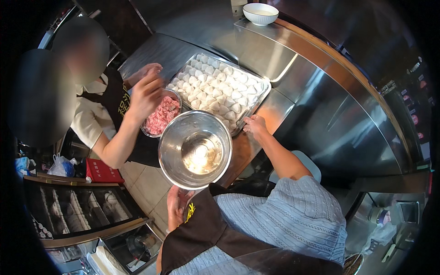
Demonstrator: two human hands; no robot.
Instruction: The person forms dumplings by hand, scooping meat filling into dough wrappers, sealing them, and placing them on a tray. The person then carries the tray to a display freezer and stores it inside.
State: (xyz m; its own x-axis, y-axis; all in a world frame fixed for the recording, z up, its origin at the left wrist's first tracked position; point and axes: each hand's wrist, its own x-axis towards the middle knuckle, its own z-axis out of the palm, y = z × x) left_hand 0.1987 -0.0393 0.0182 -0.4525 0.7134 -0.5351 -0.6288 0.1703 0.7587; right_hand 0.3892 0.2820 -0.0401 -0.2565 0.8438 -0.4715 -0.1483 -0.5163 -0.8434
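Note:
My left hand (176,204) holds a large stainless steel bowl (173,151) by its near side, tilted so that its inside faces me. Only a thin smear shows inside it. At the near right edge of a metal tray (264,90), the fingers of my right hand (255,125) curl around the rim. Rows of folded white dumplings (215,86) fill the tray. Partly behind the steel bowl is a smaller metal bowl (179,99) of pink minced meat (162,115).
A co-worker in a dark apron (115,87) stands at the left, one blurred hand (147,90) raised over the meat. A white bowl (260,14) rests on the upper ledge. A pale stool (307,165) is under my right arm. Lower left is a glass-topped cabinet (79,209).

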